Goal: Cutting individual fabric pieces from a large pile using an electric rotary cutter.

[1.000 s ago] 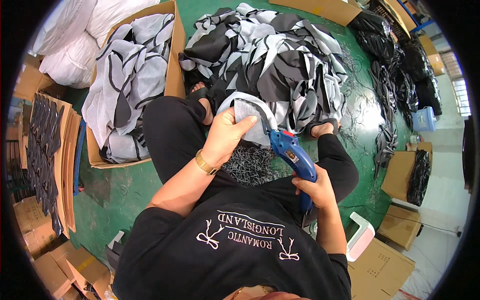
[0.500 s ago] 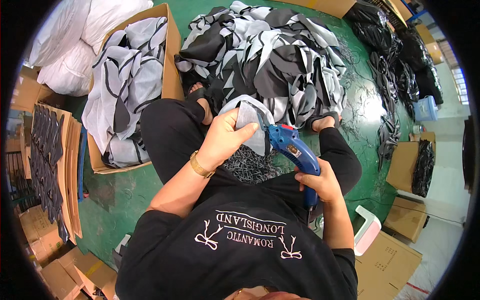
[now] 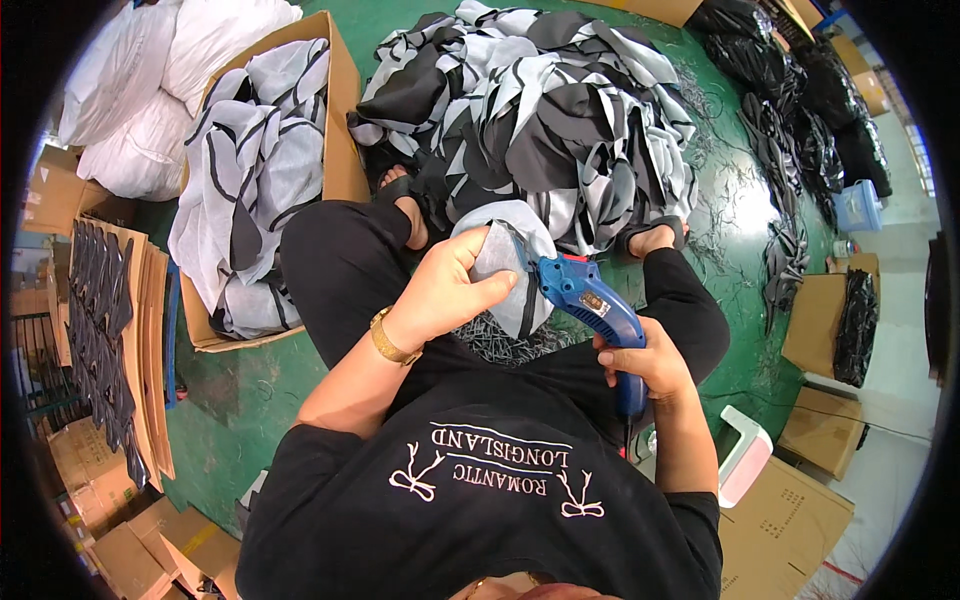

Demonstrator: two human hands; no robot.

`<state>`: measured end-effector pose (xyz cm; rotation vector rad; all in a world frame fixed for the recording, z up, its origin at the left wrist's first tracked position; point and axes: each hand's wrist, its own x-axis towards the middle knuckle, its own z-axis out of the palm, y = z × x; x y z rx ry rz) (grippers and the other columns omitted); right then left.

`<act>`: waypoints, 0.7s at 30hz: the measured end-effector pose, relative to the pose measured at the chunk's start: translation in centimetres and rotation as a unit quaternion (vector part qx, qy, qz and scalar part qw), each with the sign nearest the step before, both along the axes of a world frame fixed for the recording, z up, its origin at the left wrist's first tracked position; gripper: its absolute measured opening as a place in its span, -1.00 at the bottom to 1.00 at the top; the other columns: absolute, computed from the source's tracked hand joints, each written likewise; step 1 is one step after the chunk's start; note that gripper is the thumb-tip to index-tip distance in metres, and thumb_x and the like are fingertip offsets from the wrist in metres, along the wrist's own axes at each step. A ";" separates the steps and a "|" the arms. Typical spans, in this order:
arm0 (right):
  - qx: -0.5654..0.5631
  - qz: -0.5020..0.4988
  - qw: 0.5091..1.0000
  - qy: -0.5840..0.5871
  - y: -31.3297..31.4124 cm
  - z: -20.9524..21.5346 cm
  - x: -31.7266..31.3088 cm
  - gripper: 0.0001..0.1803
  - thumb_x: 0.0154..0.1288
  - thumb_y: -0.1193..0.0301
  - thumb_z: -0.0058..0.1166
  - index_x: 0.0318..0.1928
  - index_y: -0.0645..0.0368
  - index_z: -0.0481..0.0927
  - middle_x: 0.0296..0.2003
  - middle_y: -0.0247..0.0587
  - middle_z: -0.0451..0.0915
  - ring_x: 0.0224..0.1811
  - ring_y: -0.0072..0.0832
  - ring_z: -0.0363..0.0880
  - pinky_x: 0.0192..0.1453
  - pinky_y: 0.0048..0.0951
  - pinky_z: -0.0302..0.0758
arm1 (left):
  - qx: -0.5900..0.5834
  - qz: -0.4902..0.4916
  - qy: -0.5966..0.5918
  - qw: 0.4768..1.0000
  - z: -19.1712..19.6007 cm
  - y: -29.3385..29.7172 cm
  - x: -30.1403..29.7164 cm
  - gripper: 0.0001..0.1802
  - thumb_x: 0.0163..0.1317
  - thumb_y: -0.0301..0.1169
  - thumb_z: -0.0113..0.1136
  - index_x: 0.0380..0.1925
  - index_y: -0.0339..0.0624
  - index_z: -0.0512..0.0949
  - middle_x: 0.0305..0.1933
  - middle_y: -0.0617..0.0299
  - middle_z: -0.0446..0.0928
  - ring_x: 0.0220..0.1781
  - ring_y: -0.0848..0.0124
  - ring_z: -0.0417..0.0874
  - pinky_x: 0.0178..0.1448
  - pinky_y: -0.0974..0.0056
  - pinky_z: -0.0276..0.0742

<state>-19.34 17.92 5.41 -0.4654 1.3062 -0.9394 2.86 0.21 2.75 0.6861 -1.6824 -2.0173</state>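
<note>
My left hand (image 3: 447,292) pinches a piece of pale grey fabric (image 3: 522,306) between thumb and fingers above my lap. In my right hand (image 3: 652,360) is a pair of blue electric scissors (image 3: 600,307), gripped by the curved handle. The cutting head points left and meets the fabric's edge close to my left fingertips; the blade tips are partly hidden by the cloth. Beneath the fabric, between my legs, lies a heap of thin dark trimmings (image 3: 495,343). A cord leaves the handle's lower end.
Beyond my feet lies a large pile of grey and black fabric pieces (image 3: 560,140). At the left, a cardboard box (image 3: 347,150) holds more fabric, with white sacks (image 3: 140,150) behind. Black plastic bags (image 3: 770,70) and cartons (image 3: 822,430) line the right side.
The fabric has turned and its lower part hangs further right. The electric scissors and right hand have shifted slightly right and down. Both grips are kept.
</note>
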 end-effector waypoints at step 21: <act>-0.037 -0.031 0.995 -0.084 -2.0 -1.5 -1.2 -0.62 -0.14 0.42 0.25 -0.28 0.32 0.46 -0.58 -0.24 0.40 -0.60 -0.51 0.37 -0.57 -0.49 0.41 | -0.015 -0.096 -0.026 0.995 0.3 -0.9 0.2 -0.63 0.00 -0.62 0.08 -0.10 -0.33 0.46 -0.37 0.55 0.39 -0.45 0.78 0.27 -0.44 0.58 0.24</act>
